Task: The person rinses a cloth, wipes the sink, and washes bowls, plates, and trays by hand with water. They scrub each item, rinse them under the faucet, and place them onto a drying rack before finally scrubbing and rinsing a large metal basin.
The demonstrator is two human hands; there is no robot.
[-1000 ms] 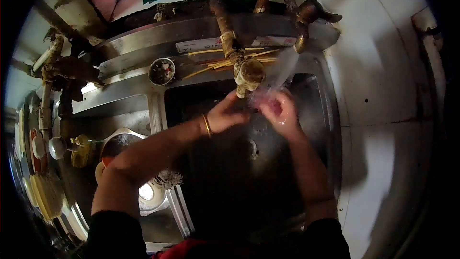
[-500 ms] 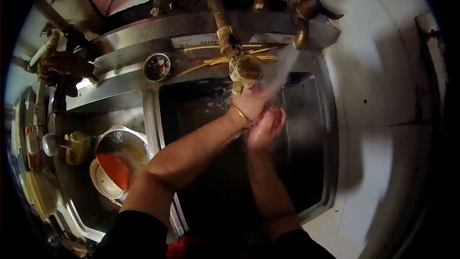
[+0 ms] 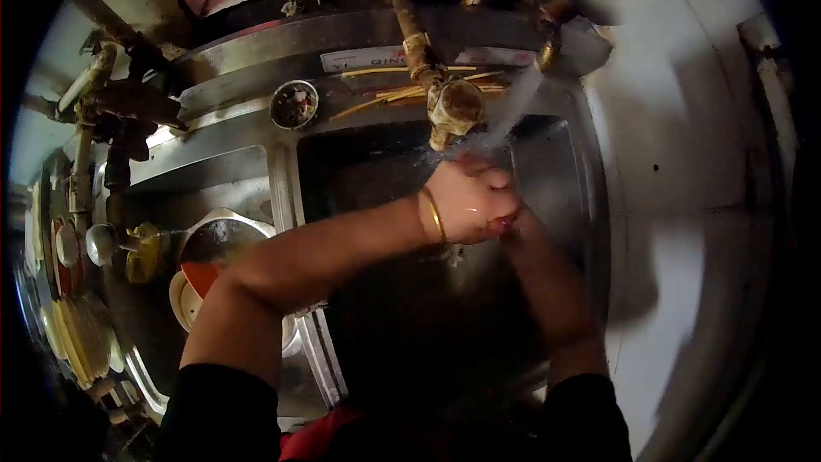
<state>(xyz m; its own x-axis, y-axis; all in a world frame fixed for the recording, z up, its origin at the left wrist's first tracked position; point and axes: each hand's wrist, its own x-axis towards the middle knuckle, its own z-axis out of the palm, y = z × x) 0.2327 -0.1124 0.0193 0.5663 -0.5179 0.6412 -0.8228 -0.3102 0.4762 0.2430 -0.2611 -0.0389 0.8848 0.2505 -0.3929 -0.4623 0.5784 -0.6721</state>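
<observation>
Water runs from the brass tap (image 3: 548, 57) at the upper right and splashes by my hands over the right sink basin (image 3: 596, 197). My left hand (image 3: 472, 203), with a gold bracelet (image 3: 434, 216) at its wrist, is curled over my right hand (image 3: 516, 221). Little of my right hand shows, and its fingers are mostly hidden beneath the left. Both hands are wet. Just above them juts a corroded tap (image 3: 457, 107). No object can be made out between the hands.
In the left basin sit a pot (image 3: 224, 231) and an orange-red bowl (image 3: 198, 276). A yellow bottle (image 3: 144, 254) stands beside them. Behind the basins are a small cup of scraps (image 3: 294, 105) and several wooden chopsticks (image 3: 402, 95). Pipes (image 3: 120, 107) rise at the left.
My left hand has moved right and slightly down, and now covers most of my right hand. My right forearm has shifted right. The whole view has shifted slightly.
</observation>
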